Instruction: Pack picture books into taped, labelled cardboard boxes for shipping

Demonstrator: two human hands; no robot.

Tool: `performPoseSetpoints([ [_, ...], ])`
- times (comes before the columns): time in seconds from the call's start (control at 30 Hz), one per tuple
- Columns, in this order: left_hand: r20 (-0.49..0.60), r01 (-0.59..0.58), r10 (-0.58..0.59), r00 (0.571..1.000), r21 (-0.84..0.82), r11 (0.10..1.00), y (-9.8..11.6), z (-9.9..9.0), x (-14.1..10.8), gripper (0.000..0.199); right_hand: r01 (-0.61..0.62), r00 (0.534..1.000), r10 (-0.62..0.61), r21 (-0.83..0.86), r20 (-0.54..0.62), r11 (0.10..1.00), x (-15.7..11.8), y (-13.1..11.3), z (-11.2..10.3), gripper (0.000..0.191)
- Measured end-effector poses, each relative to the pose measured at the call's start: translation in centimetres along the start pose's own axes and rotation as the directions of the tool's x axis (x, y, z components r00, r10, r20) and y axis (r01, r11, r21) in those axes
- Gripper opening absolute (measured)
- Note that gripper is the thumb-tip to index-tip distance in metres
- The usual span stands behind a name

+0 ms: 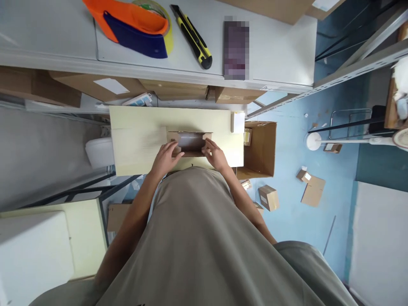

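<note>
A small brown cardboard box (191, 142) with its top open sits on the pale yellow table in front of me. Inside it I see only a dark, shaded hollow. My left hand (166, 159) grips the box's left end, fingers over the short flap and thumb along the near edge. At the opposite end my right hand (216, 154) holds the right flap, with its fingers bent around the cardboard. Near the table's far right corner lies a small white box (237, 122).
On the shelf above are an orange and blue tape dispenser (134, 27), a yellow and black utility knife (191, 37) and a blurred dark item (236, 51). A large open carton (259, 148) stands right of the table (137, 140). Several boxes lie on the blue floor.
</note>
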State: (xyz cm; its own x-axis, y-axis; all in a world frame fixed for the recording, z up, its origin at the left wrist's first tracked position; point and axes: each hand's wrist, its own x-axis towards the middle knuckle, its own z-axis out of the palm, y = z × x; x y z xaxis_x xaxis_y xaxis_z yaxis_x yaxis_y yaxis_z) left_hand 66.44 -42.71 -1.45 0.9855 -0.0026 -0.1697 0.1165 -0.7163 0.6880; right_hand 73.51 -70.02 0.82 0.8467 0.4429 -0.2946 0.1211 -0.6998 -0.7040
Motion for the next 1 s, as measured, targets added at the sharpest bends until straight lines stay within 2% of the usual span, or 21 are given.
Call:
performPoseSetpoints([
  [0.07,0.06,0.001,-0.003,0.998,0.035,0.999,-0.1,0.1,0.4,0.063,0.024,0.998,-0.022,-0.031,0.053,0.999,0.3,0.1,0.5,0.063],
  [0.13,0.067,0.056,-0.058,0.996,0.039,0.998,-0.1,0.2,1.0,0.074,0.006,0.997,-0.002,-0.048,0.078,0.999,0.4,0.3,0.6,0.073],
  [0.27,-0.064,0.204,-0.205,0.977,-0.022,0.979,0.2,0.0,2.3,0.096,-0.146,0.989,0.145,-0.009,-0.02,0.989,0.6,1.1,0.1,0.083],
  [0.33,-0.108,0.196,-0.194,0.975,0.007,0.981,0.4,-0.3,2.8,0.091,-0.167,0.984,0.168,0.025,-0.063,0.986,0.6,1.3,-0.2,0.091],
  [0.43,-0.177,0.176,-0.153,0.972,0.121,0.977,0.6,-0.4,3.1,0.06,-0.118,0.991,0.117,-0.007,-0.061,0.993,0.6,1.3,-0.6,0.095],
  [0.5,-0.215,0.181,-0.146,0.966,0.153,0.971,0.5,-0.2,2.8,0.037,-0.113,0.993,0.109,-0.088,-0.055,0.99,0.6,1.3,-0.6,0.088],
  [0.57,-0.22,0.179,-0.148,0.964,0.125,0.976,0.2,0.2,2.3,0.023,-0.131,0.991,0.124,-0.171,-0.051,0.977,0.6,1.4,-0.4,0.072],
  [0.7,-0.228,0.19,-0.18,0.957,0.022,0.982,-0.6,1.2,1.4,0.019,-0.172,0.984,0.154,-0.231,-0.091,0.958,0.7,2.0,0.8,0.045],
  [0.77,-0.252,0.213,-0.213,0.944,-0.027,0.977,-1.0,1.5,1.4,0.022,-0.215,0.97,0.189,-0.186,-0.151,0.959,1.0,2.3,1.3,0.04],
  [0.87,-0.27,0.26,-0.273,0.923,-0.084,0.962,-1.2,1.5,2.2,0.024,-0.296,0.931,0.283,-0.025,-0.231,0.955,1.9,2.6,1.5,0.034],
  [0.93,-0.241,0.311,-0.32,0.916,-0.077,0.947,-1.2,1.2,3.0,0.02,-0.339,0.908,0.347,0.074,-0.236,0.938,2.7,2.6,1.4,0.028],
  [1.0,-0.197,0.364,-0.363,0.911,-0.036,0.931,-1.1,0.7,3.9,0.016,-0.379,0.89,0.391,0.098,-0.235,0.92,3.4,2.3,1.2,0.022],
])
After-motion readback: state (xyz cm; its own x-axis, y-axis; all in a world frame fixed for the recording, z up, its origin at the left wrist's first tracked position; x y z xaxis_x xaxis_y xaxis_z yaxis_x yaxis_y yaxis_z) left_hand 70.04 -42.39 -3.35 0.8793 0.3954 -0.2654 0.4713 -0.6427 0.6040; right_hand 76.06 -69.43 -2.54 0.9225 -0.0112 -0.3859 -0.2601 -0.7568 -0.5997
